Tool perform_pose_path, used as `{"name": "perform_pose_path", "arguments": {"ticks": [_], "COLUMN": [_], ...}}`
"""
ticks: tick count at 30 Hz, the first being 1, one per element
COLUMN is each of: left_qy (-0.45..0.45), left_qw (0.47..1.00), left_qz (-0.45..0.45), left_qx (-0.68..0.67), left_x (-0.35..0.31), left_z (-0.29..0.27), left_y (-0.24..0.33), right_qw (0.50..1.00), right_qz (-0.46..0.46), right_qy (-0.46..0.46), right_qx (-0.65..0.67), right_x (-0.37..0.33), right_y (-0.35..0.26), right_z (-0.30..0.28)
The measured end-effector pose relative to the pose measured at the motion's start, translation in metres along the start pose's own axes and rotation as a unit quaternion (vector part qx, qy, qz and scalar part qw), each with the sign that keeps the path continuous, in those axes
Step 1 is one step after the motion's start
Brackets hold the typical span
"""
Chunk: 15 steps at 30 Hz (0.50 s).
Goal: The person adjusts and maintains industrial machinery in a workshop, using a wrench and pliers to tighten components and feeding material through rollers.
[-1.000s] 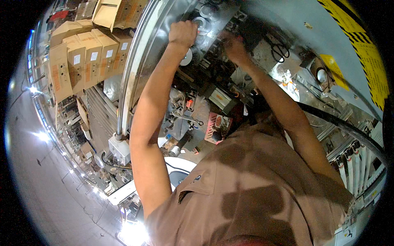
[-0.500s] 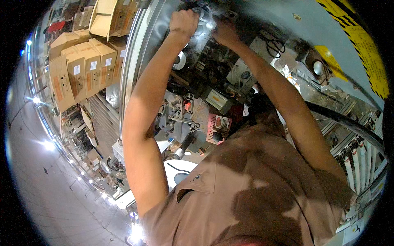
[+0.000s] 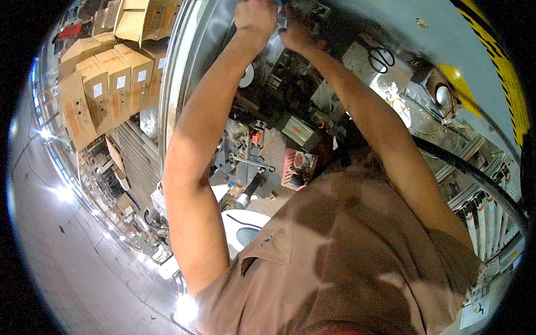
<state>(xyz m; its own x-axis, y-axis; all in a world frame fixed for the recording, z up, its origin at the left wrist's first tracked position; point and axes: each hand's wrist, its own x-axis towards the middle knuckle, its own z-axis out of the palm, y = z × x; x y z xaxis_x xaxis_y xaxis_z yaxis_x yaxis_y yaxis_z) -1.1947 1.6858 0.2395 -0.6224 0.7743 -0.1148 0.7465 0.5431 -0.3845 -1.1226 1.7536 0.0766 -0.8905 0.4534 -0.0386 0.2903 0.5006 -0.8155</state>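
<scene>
Both my arms stretch far into an open machine at the top of the view. My left hand (image 3: 255, 21) is closed in a fist beside shiny metal parts (image 3: 273, 47); what its fingers hold is hidden. Close by on the right, my right hand (image 3: 297, 37) reaches among the same parts. Its fingers lie in deep shadow, so their pose is unclear. A pale round disc (image 3: 246, 76) shows just beneath my left wrist. Dark machine parts fill the space between my forearms.
Black-handled scissors (image 3: 381, 59) lie right of my right forearm. Below the machine are a red slotted tray (image 3: 291, 168), a wrench (image 3: 254, 162) and a white round surface (image 3: 262, 219). A thick black hose (image 3: 474, 170) runs at right. Cardboard boxes (image 3: 114, 84) stand at left.
Both hands sit higher in the picture, and my left hand has come nearer the top edge. The surroundings have shifted slightly with the view.
</scene>
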Motion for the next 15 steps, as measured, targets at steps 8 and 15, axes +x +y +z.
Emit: {"name": "perform_pose_path", "arguments": {"ticks": [8, 15], "left_qy": [-0.102, -0.065], "left_qw": [0.994, 0.997], "left_qz": [-0.002, 0.006], "left_qx": [0.034, 0.038], "left_x": [-0.014, 0.008], "left_z": [-0.007, 0.0], "left_y": [-0.012, -0.012], "right_qw": [0.988, 0.987], "right_qz": [-0.1, -0.055], "right_qy": [-0.086, -0.135], "right_qx": [0.08, 0.067], "right_x": [-0.021, -0.014], "right_y": [-0.033, -0.025], "right_z": [-0.084, -0.06]}}
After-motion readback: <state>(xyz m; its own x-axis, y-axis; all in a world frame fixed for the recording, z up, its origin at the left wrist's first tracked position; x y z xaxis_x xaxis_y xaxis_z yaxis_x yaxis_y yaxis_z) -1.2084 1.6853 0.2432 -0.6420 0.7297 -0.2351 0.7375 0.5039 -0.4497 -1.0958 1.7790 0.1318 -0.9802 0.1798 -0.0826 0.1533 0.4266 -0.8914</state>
